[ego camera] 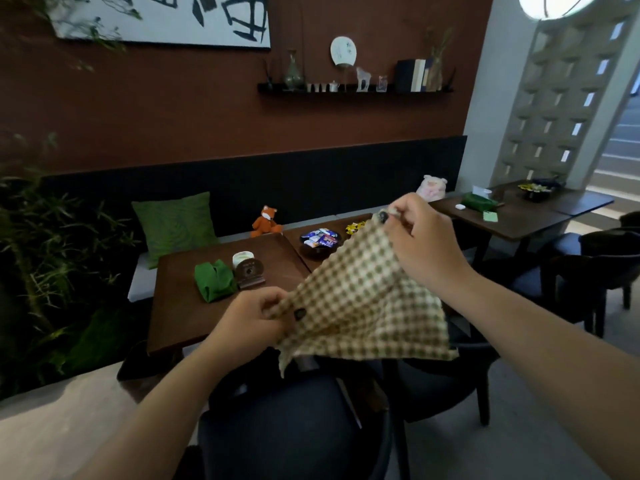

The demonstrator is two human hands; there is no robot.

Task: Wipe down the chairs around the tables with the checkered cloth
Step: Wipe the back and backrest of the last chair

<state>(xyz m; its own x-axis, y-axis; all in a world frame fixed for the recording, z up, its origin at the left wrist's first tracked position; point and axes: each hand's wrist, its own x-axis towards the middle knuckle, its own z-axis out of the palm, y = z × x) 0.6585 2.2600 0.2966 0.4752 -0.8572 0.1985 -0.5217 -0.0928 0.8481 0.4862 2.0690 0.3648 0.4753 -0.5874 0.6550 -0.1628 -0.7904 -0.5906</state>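
Checkered cloth (363,299), a beige-and-olive gingham fabric, hangs stretched in the air between the person's two hands, above the near edge of the dark brown wooden bench (214,303) and over the dark round-backed chair (277,427) at the near side. The left hand (249,318) has its grip closed on the cloth's lower left corner, fingers and thumb curled and pinching the fabric, with a dark-painted nail showing against the checks. The right hand (424,237) is raised higher and farther right; its grip is likewise closed, fingers curled round the cloth's upper corner. Between the two hands the fabric slopes up to the right, and its loose lower edge droops toward the chair.

On the bench, to the left of the cloth, lies a folded green fabric bundle (213,280), just beside a small brown wooden stand (249,271) with a pale round cup (242,258) behind it. Farther back sits a dark bowl of wrapped sweets (320,240), partly hidden by the cloth's top edge. An orange fox plush toy (266,221) and a green square cushion (176,226) rest on the long black-backed wall seat (311,188) at the far side. A second dark chair (446,386) stands to the right of the near one, and another dark wooden bench (519,220) stands far right with a green box (479,202) on it. A black wall shelf (353,89) carries vases, books and small figures.
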